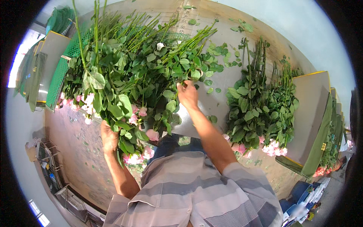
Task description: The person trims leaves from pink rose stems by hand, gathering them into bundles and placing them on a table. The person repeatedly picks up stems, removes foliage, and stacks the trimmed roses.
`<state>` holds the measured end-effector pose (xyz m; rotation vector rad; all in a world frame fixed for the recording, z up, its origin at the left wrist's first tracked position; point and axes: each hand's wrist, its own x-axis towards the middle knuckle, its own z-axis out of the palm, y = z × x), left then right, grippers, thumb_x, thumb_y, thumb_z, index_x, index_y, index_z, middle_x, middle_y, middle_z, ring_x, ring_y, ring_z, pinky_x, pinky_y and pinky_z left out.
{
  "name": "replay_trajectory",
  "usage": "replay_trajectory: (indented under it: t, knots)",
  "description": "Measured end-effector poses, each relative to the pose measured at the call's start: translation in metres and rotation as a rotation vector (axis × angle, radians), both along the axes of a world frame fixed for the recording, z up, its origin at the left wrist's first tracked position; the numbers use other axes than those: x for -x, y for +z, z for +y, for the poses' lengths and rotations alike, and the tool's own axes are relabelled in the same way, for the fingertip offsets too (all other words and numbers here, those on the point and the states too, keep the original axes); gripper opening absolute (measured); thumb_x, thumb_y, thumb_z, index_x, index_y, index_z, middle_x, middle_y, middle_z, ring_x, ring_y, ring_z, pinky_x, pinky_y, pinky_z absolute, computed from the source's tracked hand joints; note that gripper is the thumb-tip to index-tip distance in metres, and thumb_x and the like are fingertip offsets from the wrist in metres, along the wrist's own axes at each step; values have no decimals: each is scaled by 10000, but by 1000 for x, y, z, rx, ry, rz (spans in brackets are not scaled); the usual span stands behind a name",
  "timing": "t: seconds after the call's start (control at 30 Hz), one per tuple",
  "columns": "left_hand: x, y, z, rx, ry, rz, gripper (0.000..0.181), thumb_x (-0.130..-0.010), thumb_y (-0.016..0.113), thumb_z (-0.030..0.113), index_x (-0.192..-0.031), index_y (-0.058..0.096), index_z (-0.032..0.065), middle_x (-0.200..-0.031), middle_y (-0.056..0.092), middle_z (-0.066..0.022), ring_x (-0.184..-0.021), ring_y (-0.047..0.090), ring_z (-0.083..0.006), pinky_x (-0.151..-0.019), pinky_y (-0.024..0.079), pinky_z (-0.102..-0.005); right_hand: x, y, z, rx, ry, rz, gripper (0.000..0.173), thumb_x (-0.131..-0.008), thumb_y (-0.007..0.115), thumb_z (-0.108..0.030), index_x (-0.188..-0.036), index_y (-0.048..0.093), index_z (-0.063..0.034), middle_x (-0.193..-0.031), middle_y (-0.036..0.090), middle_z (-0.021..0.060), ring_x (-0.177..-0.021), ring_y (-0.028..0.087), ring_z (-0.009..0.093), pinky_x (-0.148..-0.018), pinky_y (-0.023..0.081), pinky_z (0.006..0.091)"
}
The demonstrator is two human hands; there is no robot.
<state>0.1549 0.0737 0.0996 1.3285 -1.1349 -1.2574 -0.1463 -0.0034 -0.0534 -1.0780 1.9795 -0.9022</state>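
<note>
My left hand (pixel 110 136) is closed around the leafy stems of several pink roses (pixel 136 159), whose heads hang below it and whose stems point up and away. My right hand (pixel 187 92) is at the right edge of a large heap of rose stems (pixel 136 62), fingers bent by the leaves; it is slightly blurred, and whether it grips a stem is hidden. More pink rose heads (pixel 88 103) hang over the near edge of the table from that heap. A separate bunch of roses (pixel 252 107) lies to the right on the metal table (pixel 217 85).
Green netting (pixel 58 85) and a grey divider panel (pixel 54 51) stand at the left. Another grey panel (pixel 312 113) bounds the right side. Loose leaves (pixel 221 51) lie about the table, near a handwritten number scale (pixel 183 27). Blue containers (pixel 297 195) are at the lower right.
</note>
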Motion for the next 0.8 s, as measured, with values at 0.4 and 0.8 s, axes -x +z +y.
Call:
replay_trajectory:
  t: [0.4,0.8]
  knots:
    - [-12,-20,14,-93,24,-46,135,-867,707,83,-987,660,41,-905,670,24,-796,593,-83,-717,478,-259,46,-18,13,179,-304,-385,172,-970,572,-138,-1045,651,-5,-773,605,34,-639,552,108,-465,449,294]
    - [55,-14,12,-96,-122,-51,90,-850,680,31,-938,680,50,-864,664,47,-762,571,-66,-702,461,-249,147,-13,50,-183,-250,196,491,-893,671,-326,-1245,535,-10,-1129,643,223,-1033,619,410,-875,491,512]
